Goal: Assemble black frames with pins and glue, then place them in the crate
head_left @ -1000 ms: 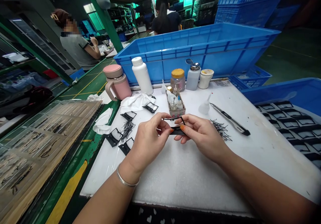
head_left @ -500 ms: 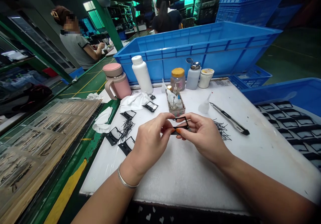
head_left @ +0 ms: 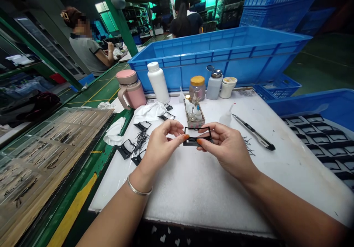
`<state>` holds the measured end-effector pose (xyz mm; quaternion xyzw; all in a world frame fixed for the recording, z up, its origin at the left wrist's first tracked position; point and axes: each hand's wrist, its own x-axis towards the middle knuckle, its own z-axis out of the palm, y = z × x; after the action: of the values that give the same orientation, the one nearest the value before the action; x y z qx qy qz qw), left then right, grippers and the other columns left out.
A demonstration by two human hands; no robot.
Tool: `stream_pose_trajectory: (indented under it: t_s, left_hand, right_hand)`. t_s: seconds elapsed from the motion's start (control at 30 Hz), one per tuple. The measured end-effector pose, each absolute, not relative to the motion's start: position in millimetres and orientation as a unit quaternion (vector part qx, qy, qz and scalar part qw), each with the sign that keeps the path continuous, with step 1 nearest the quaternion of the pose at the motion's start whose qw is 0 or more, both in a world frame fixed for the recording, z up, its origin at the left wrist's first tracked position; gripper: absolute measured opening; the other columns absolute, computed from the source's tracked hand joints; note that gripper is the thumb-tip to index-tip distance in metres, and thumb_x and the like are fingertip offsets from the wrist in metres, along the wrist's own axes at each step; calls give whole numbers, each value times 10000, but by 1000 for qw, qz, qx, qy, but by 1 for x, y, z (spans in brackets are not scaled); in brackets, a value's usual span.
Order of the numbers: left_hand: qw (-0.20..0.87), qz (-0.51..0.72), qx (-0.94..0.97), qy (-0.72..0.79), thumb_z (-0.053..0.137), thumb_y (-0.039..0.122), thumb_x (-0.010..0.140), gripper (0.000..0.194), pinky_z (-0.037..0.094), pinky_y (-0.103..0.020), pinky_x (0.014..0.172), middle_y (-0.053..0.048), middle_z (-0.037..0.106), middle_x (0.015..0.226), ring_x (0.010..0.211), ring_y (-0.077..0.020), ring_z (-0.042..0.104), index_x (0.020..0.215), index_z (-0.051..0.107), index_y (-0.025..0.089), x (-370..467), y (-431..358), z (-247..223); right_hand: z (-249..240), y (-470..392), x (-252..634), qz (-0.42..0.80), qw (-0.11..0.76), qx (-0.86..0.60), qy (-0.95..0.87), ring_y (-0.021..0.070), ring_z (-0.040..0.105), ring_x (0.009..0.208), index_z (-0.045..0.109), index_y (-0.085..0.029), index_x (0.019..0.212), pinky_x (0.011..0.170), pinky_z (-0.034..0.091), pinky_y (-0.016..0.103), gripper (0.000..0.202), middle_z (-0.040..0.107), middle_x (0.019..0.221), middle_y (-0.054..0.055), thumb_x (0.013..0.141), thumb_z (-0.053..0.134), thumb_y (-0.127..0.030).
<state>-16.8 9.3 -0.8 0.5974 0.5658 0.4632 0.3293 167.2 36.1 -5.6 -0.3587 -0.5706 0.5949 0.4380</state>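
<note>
Between my two hands, above the white work board (head_left: pixel 177 191), is a small black plastic frame (head_left: pixel 190 142) with a rectangular opening. My left hand (head_left: pixel 163 147) pinches its left end with thumb and fingers. At the other end, my right hand (head_left: pixel 224 143) grips it, thumb along the lower edge. Similar black frames (head_left: pixel 125 149) lie to the left beside a tangle of thin black strips (head_left: pixel 141 141). More thin black strips (head_left: pixel 249 145) show partly behind my right hand. A utility knife (head_left: pixel 253 132) rests farther right.
Beyond my hands stands a small box (head_left: pixel 195 121) of little bottles. A pink mug (head_left: pixel 132 90), white bottle (head_left: pixel 158 83), jar (head_left: pixel 197 88) and pump bottle (head_left: pixel 214 84) line the back before a large blue crate (head_left: pixel 221 61). Right, another crate (head_left: pixel 332 99) holds many frames. Two people work beyond.
The black frame has turned so its opening faces me more fully. My left hand has shifted slightly left, its fingers now spread along the frame's end. The view has moved slightly.
</note>
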Motion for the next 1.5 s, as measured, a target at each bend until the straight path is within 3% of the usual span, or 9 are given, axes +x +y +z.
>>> stream_pose_trajectory:
  t_s: [0.1,0.3,0.83,1.0,1.27,1.5]
  left_hand:
    - [391,451,584,550,689,295,797,173,482,-197,546,-21,581,749,691,-125,537,832,622,140,-17,11,-1]
    - [369,457,587,557,691,290,796,167,453,-192,545,-6,577,695,639,-107,522,786,636,132,-13,8,0]
    - [307,471,609,559,701,276,797,133,453,-191,583,-4,606,722,689,-115,555,791,656,151,-13,7,-4]
    - [341,483,590,550,707,280,792,147,448,-192,570,-4,596,702,659,-109,539,785,649,145,-12,8,-2]
    - [393,493,557,541,715,291,783,185,444,-198,557,-5,584,684,621,-101,529,775,631,127,-14,9,-1]
    - [401,474,566,542,702,332,795,216,470,-223,604,-40,634,761,690,-130,566,835,657,125,-17,10,-3]
  right_hand:
    - [-7,37,167,590,437,-359,-576,141,698,701,624,-163,918,614,586,220,180,715,817,17,758,705,-183]
    - [-9,41,167,612,412,-366,-568,147,700,648,606,-153,959,607,580,229,217,721,792,28,762,692,-179]
    - [-9,41,168,627,426,-343,-554,138,690,736,615,-159,922,662,604,242,206,685,851,6,735,699,-141]
    - [-8,43,169,634,409,-349,-556,124,691,646,604,-153,935,610,568,212,203,706,798,13,751,691,-157]
    - [-9,47,174,662,340,-357,-565,168,715,698,608,-138,978,582,549,212,215,718,729,51,810,671,-256]
    - [-8,48,171,659,351,-365,-556,154,708,664,594,-138,908,543,541,197,193,698,755,36,786,690,-253]
